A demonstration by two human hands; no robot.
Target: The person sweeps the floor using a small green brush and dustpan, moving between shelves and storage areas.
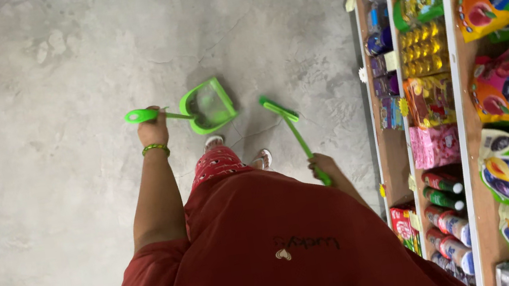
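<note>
Left hand (153, 132): closed around handle of green dustpan (210, 105), held above grey concrete floor (26, 96). Right hand (323, 167): gripping green brush (285, 121). Stocked shelves (462, 112) at right.

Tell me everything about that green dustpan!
The dustpan is bright green and looks like plastic, with a scoop whose middle looks see-through and a long thin handle ending in a flat loop. The left hand grips the handle. Whether the scoop touches the grey concrete floor is unclear; it sits just ahead of the person's feet.
</note>
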